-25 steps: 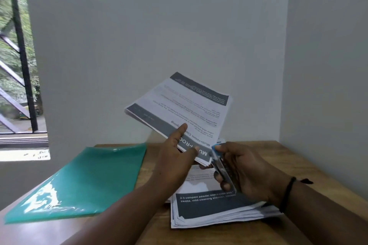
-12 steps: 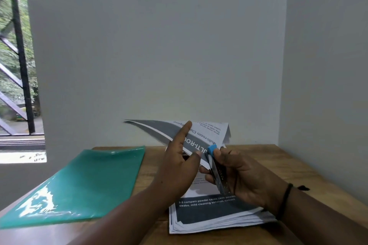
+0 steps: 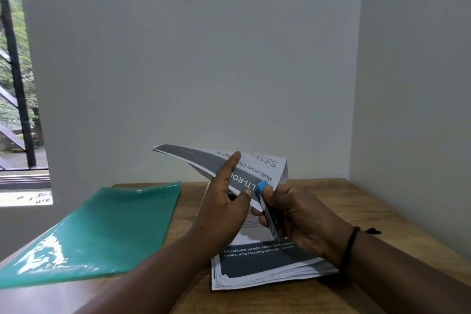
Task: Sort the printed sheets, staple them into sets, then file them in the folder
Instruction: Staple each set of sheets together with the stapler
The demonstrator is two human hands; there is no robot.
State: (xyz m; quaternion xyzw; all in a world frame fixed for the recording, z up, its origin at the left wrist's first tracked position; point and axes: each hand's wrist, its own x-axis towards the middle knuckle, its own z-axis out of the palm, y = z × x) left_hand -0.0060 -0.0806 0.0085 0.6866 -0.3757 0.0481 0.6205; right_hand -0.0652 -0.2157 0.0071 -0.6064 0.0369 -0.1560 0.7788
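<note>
Here the set of sheets was pinched by the left hand while the stapler was gripped at its corner by the right hand; loosely aligned pages could be stapled crooked.

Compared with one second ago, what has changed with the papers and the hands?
The held set of printed sheets tipped down, flatter. The left hand still pinches it; the right hand still holds the blue-tipped stapler on its corner. Green plastic folder and paper stack unmoved.

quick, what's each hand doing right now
Left hand: pinching the held sheets.
Right hand: gripping the stapler at their corner.
</note>
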